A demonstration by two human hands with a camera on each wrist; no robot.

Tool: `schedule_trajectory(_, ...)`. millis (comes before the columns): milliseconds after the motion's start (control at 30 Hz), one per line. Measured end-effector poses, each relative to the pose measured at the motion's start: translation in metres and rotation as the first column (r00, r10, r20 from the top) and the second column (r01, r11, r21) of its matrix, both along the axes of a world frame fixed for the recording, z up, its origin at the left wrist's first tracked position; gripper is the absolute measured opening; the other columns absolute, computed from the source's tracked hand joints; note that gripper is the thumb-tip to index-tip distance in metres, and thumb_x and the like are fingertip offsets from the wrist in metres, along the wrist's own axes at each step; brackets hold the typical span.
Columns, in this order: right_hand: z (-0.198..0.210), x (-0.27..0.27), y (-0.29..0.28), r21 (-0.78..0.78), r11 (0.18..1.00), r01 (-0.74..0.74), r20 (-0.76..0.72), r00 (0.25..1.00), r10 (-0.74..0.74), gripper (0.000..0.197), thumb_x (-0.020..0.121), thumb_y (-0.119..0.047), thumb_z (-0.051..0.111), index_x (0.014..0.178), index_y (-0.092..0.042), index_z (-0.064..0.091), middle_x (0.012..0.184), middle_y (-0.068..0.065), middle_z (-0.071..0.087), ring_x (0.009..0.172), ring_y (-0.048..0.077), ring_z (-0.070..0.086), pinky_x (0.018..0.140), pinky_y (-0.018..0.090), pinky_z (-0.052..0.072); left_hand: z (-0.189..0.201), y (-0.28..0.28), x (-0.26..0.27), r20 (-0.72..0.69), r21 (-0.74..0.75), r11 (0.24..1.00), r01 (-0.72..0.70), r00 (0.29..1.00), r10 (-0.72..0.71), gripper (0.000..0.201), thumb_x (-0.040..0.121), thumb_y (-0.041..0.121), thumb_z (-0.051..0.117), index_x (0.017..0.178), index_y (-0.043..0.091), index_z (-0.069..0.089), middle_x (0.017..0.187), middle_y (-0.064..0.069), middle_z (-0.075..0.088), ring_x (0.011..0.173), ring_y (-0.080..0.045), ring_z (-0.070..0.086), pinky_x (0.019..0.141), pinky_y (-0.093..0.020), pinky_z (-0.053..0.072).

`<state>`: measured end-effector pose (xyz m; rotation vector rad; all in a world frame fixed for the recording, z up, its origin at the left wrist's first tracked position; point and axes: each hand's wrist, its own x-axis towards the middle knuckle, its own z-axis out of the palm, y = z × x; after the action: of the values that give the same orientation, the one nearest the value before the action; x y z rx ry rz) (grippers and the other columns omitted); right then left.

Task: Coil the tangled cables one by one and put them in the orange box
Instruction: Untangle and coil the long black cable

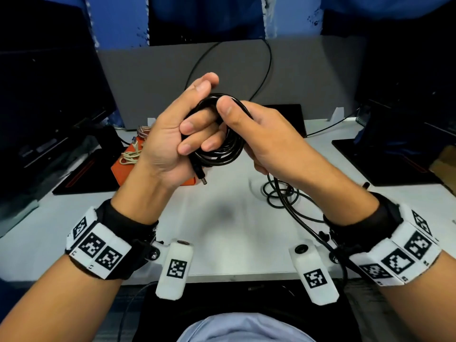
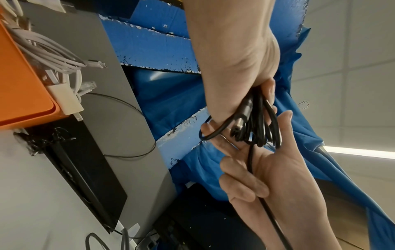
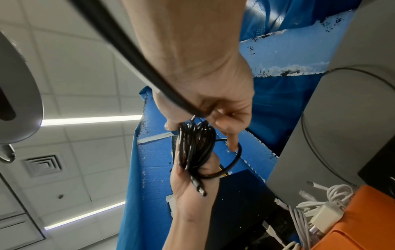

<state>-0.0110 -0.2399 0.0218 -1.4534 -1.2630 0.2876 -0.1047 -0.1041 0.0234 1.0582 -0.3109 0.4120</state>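
a: what have the hands got?
b: left hand curls round a black cable coil; right hand pinches its top, above the table.
a: around them?
b: the left wrist hides part of the orange box holding white cables; loose black cable lies right.

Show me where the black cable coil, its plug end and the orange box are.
black cable coil (image 1: 223,154): head view, lower loops below the fingers.
plug end (image 1: 202,180): head view, metal barrel tip.
orange box (image 2: 23,94): left wrist view, flat orange side wall.
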Motion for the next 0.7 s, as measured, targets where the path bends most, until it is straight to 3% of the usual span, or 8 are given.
schedule_trajectory(67,0.000,0.001,0.000,-0.014,0.999,0.051,0.022,0.998,-0.051,0.044,0.102,-0.061,0.048,0.100,-0.022,0.071,0.084,-0.008,0.074,0.055,-0.005,0.059,0.047,0.008,0.038,-0.001,-0.001,0.001,0.016,-0.022,0.999,0.033,0.999,-0.033,0.020,0.107,0.020,0.038,0.110,0.013,0.057,0.039,0.011,0.040,0.027,-0.005,0.039,0.043,-0.017,0.042)
schedule_trajectory(200,0.000,0.003,0.004,-0.062,0.977,0.205,0.166,0.967,-0.193,0.076,0.081,-0.090,0.041,0.120,-0.031,0.067,0.111,-0.011,0.072,0.097,0.000,0.067,0.083,0.031,0.055,-0.001,-0.002,-0.001,0.050,-0.043,0.994,0.096,0.994,-0.094,0.014,0.099,0.022,0.052,0.109,0.014,0.056,0.039,0.010,0.043,0.027,-0.005,0.042,0.043,-0.016,0.039)
schedule_trajectory(233,0.000,0.003,0.003,-0.075,0.983,0.167,0.139,0.978,-0.156,0.067,0.087,-0.084,0.044,0.114,-0.029,0.070,0.103,-0.012,0.074,0.086,-0.001,0.067,0.076,0.029,0.056,-0.001,-0.001,-0.002,0.058,-0.046,0.992,0.119,0.992,-0.117,0.014,0.098,0.022,0.054,0.109,0.013,0.057,0.039,0.010,0.044,0.028,-0.005,0.043,0.043,-0.017,0.040)
schedule_trajectory(300,0.004,-0.001,-0.002,-0.064,0.998,0.001,0.019,1.000,0.000,0.044,0.100,-0.062,0.050,0.095,-0.025,0.074,0.081,-0.008,0.073,0.050,0.001,0.051,0.049,0.026,0.039,-0.001,-0.001,-0.003,0.067,-0.046,0.987,0.156,0.986,-0.153,0.016,0.099,0.021,0.056,0.111,0.011,0.058,0.041,0.009,0.047,0.029,-0.005,0.045,0.044,-0.018,0.043)
schedule_trajectory(333,0.007,-0.001,-0.004,-0.032,0.999,-0.038,-0.016,0.999,0.037,0.042,0.102,-0.053,0.053,0.094,-0.019,0.075,0.075,-0.004,0.071,0.044,0.003,0.042,0.046,0.026,0.030,0.000,-0.001,-0.003,0.064,-0.037,0.988,0.151,0.987,-0.148,0.017,0.100,0.021,0.055,0.112,0.010,0.058,0.042,0.009,0.047,0.030,-0.005,0.046,0.045,-0.019,0.044)
schedule_trajectory(433,0.008,0.008,-0.003,0.065,0.997,0.047,0.019,0.999,-0.048,0.047,0.104,-0.042,0.058,0.103,0.003,0.068,0.072,0.014,0.060,0.044,0.003,0.040,0.046,0.014,0.027,0.006,-0.007,-0.004,0.023,0.021,0.998,0.066,0.998,-0.066,0.025,0.107,0.028,0.040,0.113,0.010,0.056,0.045,0.010,0.047,0.032,-0.003,0.045,0.050,-0.020,0.048)
schedule_trajectory(567,0.003,0.002,0.002,0.134,0.985,0.110,0.001,0.994,-0.111,0.042,0.103,-0.047,0.055,0.101,-0.006,0.065,0.072,-0.003,0.061,0.050,0.003,0.050,0.049,0.016,0.036,0.013,-0.012,-0.010,0.028,0.128,0.992,0.019,0.999,-0.023,0.025,0.109,0.022,0.032,0.118,0.011,0.052,0.047,0.011,0.047,0.034,-0.003,0.044,0.054,-0.020,0.047)
schedule_trajectory(700,0.001,-0.008,0.005,0.177,0.981,0.074,-0.071,0.996,-0.062,0.050,0.099,-0.051,0.056,0.104,-0.002,0.062,0.074,0.008,0.064,0.053,0.003,0.051,0.050,0.020,0.038,0.017,-0.014,-0.017,0.045,0.164,0.986,0.024,0.998,-0.032,0.027,0.108,0.018,0.028,0.119,0.011,0.051,0.046,0.011,0.047,0.033,-0.002,0.045,0.053,-0.020,0.048)
